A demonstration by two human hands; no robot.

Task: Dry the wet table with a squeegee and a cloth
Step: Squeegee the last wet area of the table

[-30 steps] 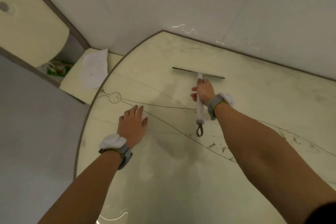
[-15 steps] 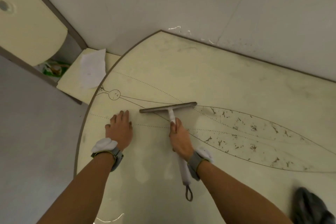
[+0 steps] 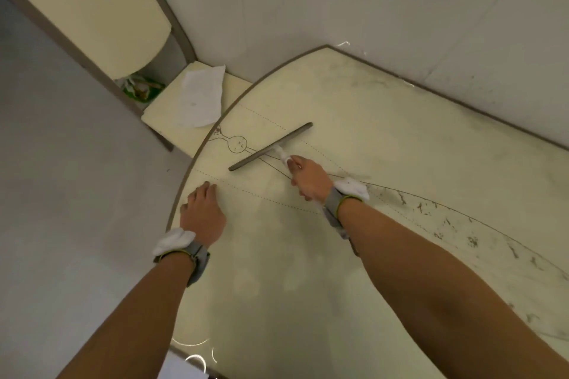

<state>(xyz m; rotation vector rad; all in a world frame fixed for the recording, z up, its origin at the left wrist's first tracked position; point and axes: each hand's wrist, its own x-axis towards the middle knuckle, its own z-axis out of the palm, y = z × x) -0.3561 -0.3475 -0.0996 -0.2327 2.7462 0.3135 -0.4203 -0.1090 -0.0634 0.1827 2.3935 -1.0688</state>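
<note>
The cream table has a curved brown edge and a printed leaf drawing. My right hand grips the white handle of the squeegee, whose dark blade lies slanted on the tabletop near the drawn circle. My left hand rests flat on the table near its left edge, fingers spread, holding nothing. A white cloth lies crumpled on a small cream shelf beyond the table's left edge. Both wrists carry grey bands with white pads.
White walls border the table at the back. A cream cabinet panel stands at upper left, with a green packet in the gap below it. Grey floor lies to the left. Dark speckles mark the table at right.
My right hand pulled the squeegee toward me, then swung it out left and forward, with the blade now slanted. My left hand slid back toward the table's left edge.
</note>
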